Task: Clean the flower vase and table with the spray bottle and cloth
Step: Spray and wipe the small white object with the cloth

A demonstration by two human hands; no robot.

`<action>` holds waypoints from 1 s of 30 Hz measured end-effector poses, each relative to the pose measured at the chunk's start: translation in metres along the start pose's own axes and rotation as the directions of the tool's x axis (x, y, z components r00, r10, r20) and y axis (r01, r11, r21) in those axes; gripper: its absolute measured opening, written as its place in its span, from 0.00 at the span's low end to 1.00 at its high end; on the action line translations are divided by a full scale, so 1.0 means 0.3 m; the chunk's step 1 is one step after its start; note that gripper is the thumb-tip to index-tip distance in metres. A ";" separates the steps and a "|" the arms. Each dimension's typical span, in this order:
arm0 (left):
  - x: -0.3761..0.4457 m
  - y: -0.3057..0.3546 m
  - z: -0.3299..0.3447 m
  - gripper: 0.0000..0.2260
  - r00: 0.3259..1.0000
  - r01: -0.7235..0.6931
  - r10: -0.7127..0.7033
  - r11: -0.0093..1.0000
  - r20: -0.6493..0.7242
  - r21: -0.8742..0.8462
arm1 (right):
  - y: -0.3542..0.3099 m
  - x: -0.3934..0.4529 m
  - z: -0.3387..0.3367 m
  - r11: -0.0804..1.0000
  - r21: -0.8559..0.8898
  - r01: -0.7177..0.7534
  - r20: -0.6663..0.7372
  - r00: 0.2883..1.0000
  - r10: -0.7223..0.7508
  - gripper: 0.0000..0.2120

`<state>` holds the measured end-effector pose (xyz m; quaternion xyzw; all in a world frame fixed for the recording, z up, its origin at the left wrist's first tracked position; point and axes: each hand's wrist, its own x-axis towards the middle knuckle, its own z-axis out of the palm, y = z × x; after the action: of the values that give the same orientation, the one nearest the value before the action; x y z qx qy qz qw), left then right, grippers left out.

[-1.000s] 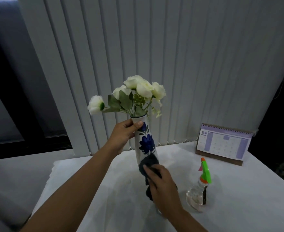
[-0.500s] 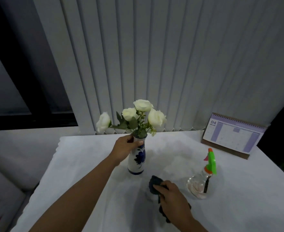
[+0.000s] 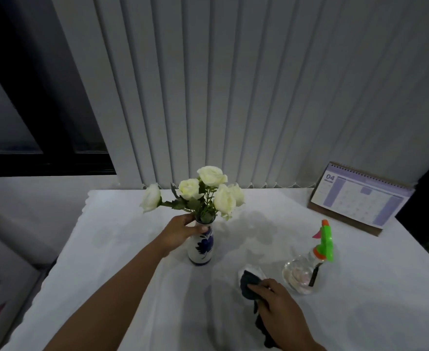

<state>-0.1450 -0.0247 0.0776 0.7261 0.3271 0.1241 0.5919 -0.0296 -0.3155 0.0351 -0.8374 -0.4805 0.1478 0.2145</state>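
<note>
A white vase (image 3: 201,248) with blue flower print stands upright on the white table (image 3: 122,249), holding white roses (image 3: 209,191). My left hand (image 3: 180,230) grips the vase at its neck. My right hand (image 3: 280,306) presses a dark cloth (image 3: 248,283) flat on the table, to the right of and nearer than the vase. A clear spray bottle (image 3: 303,271) with a green and orange trigger head stands just right of the cloth, untouched.
A purple desk calendar (image 3: 360,198) leans at the back right corner. Vertical blinds (image 3: 233,97) hang behind the table's far edge. The table's left edge drops off beside a dark window (image 3: 18,110).
The vase was held up with the cloth against its lower body; it now stands on the table. My right hand with the cloth dropped to the tabletop and slid right, toward the spray bottle.
</note>
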 end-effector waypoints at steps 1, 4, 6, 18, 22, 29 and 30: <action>0.004 0.003 -0.006 0.13 1.000 0.010 -0.010 1.000 0.008 0.007 | 0.007 -0.005 -0.008 1.000 0.006 -0.014 -0.002 1.000 0.014 0.19; 0.010 0.009 -0.027 0.14 0.999 0.032 -0.032 0.999 0.001 0.024 | 0.037 -0.014 -0.023 0.998 0.026 -0.050 -0.004 0.999 0.050 0.18; 0.008 0.001 -0.031 0.18 0.999 0.044 -0.043 0.999 -0.019 0.013 | 0.052 -0.025 -0.028 0.998 0.030 -0.055 -0.011 0.998 0.055 0.18; -0.120 -0.067 0.077 0.24 0.914 0.109 -0.104 0.994 -0.392 -0.008 | 0.126 -0.043 -0.082 0.999 0.025 -0.041 -0.116 0.992 0.044 0.18; -0.210 -0.129 0.168 0.11 0.798 0.184 -0.167 0.982 -0.579 -0.030 | 0.165 -0.067 -0.087 1.000 0.017 -0.026 -0.097 0.995 0.028 0.18; -0.287 -0.236 0.374 0.13 0.884 0.318 -0.267 0.945 -0.383 0.075 | 0.218 -0.094 -0.053 0.999 -0.034 -0.019 -0.058 0.998 0.017 0.18; -0.282 -0.243 0.400 0.14 0.897 0.316 -0.262 0.943 -0.356 0.100 | 0.222 -0.095 -0.046 0.999 -0.044 -0.030 -0.053 0.998 0.027 0.19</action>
<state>-0.1647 -0.1646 -0.0057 0.6811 0.5369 0.1314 0.4802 0.0121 -0.3729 0.0148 -0.8524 -0.4659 0.1178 0.2060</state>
